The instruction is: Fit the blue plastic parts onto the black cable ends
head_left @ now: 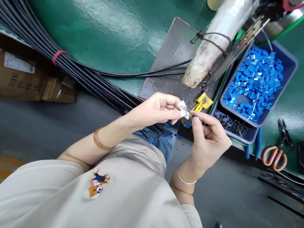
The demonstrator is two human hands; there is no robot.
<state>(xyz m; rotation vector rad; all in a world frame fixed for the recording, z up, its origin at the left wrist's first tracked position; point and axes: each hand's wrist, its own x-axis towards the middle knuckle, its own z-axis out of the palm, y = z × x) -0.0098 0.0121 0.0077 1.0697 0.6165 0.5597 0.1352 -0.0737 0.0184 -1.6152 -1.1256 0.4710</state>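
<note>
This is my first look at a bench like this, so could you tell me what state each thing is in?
Left hand: closed on a whitish piece
Right hand: pinching a small dark piece, too small to identify
Black cables: bundled, bound by a red tie
Upper bin: holding many blue pieces
Orange-handled scissors: lying down, not held
Thick pale roll: wrapped, bound round

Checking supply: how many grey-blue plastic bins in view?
2, both near the right hand: upper grey-blue bin, holding small blue pieces; lower bin, partly covered by it, holding small black pieces. More may be hidden.
</note>
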